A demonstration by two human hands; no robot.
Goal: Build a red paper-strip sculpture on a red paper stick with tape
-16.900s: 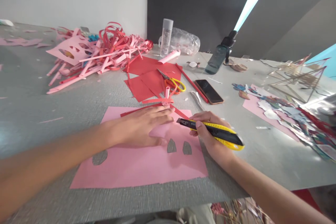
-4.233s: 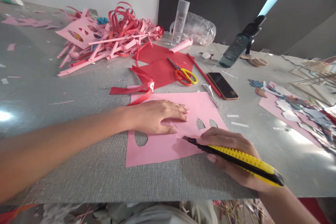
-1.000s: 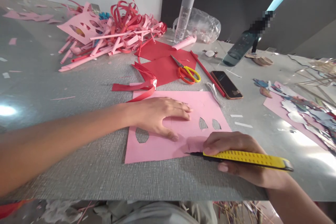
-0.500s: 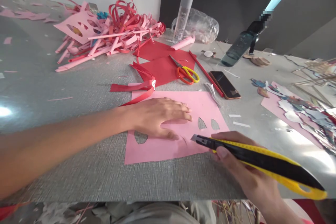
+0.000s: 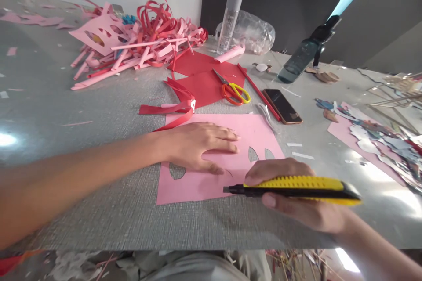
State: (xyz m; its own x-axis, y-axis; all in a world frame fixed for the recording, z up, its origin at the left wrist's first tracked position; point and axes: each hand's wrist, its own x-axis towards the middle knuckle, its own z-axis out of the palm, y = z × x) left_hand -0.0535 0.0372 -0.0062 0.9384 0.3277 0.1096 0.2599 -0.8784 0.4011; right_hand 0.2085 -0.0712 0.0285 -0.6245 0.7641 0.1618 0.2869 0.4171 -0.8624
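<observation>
Flat on the table lies a pink sheet of paper point(image 5: 194, 189) with several leaf-shaped holes cut through it and a short curved slit near its middle. My left hand point(image 5: 201, 145) rests palm down on this sheet, fingers stretched out, partly covering one hole at the left. In my right hand point(image 5: 290, 193) is a yellow and black utility knife point(image 5: 296, 188), gripped between thumb and fingers. Its blade end points left over the lower part of the sheet, just below the slit. Whether the blade touches the paper I cannot tell.
Beyond the sheet are scissors point(image 5: 235, 92) on red paper point(image 5: 198, 88), a red rolled stick point(image 5: 259, 92) and a phone point(image 5: 282, 106). Pink and red paper strips point(image 5: 154, 39) are heaped at the back left. A spray can point(image 5: 230, 22) and dark bottle point(image 5: 298, 61) stand behind. Cutouts point(image 5: 369, 136) lie right.
My right hand has shifted left and turned the utility knife, so it now lies nearly level with its tip lower on the sheet. My left hand has stayed in place.
</observation>
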